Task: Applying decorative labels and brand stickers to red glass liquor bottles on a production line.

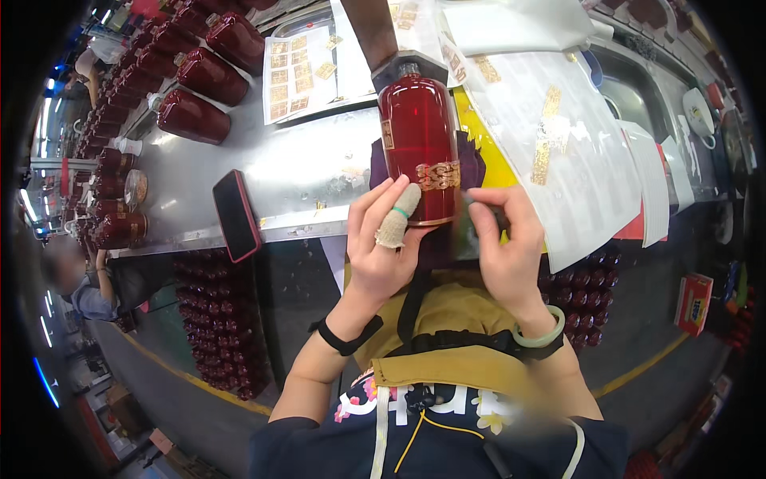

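my left hand (pixel 383 239) gripped the lower end of a red bottle (pixel 419 144), fingers closed against its side, the forefinger wrapped in a beige cloth sleeve. the bottle lay lengthwise on a dark purple cloth (pixel 471 164) at the near edge of the steel workbench (pixel 303 172), its neck pointing toward the far edge. a gold ornamental label (pixel 438 176) formed a band near the bottle's base; a smaller gold rectangular label (pixel 388 134) sat on its left flank. my right hand (pixel 503 239) was closed on a small dark pad (pixel 471 231), which pressed against the bottle just beside the gold band. a white backing sheet (pixel 558 152) bearing gold labels lay to the right of the bottle. a second label sheet (pixel 295 72) lay near the far edge. a red-edged phone (pixel 236 214) rested at the near edge, left of the bottle. further red bottles (pixel 195 80) lay in a row along the left edge.
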`<state>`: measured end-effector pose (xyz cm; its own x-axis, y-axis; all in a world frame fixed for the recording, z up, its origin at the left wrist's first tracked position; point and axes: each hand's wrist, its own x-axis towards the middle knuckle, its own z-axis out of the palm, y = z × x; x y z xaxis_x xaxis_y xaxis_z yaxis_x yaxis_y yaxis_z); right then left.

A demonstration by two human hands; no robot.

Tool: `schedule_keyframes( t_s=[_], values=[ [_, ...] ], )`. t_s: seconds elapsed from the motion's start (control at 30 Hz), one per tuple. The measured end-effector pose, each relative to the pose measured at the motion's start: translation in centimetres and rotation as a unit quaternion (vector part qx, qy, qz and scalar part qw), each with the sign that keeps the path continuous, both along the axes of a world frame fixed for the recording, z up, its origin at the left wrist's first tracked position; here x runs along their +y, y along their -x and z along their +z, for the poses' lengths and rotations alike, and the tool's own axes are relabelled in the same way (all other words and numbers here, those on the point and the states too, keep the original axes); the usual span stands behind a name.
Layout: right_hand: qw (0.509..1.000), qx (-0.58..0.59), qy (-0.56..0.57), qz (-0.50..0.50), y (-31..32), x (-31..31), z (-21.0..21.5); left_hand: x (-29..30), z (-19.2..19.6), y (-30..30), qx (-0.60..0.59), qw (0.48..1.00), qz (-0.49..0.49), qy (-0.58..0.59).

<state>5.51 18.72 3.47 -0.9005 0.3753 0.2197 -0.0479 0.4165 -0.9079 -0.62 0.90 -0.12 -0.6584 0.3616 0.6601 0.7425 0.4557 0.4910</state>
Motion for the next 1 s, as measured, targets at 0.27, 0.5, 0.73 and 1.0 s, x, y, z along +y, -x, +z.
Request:
schedule_keyframes(
  t_s=[0.27,0.5,0.73,1.0],
  values=[
    [0.999,0.026,-0.018,-0.034,-0.2,0.4,-1.9,0.1,-0.3,-0.4,-0.047,0.998,0.016,-0.041],
    [0.999,0.040,-0.004,0.027,0.1,-1.1,-1.4,1.1,-0.2,-0.6,0.005,0.999,0.050,0.013],
    [1.000,0.007,0.025,-0.001,-0.2,-0.3,-2.2,1.0,-0.8,-1.6,-0.099,0.989,0.071,-0.081],
    [0.999,0.008,0.050,-0.007,-0.1,-0.8,-2.1,0.8,-1.7,-1.3,-0.112,0.984,0.059,-0.125]
  ],
)
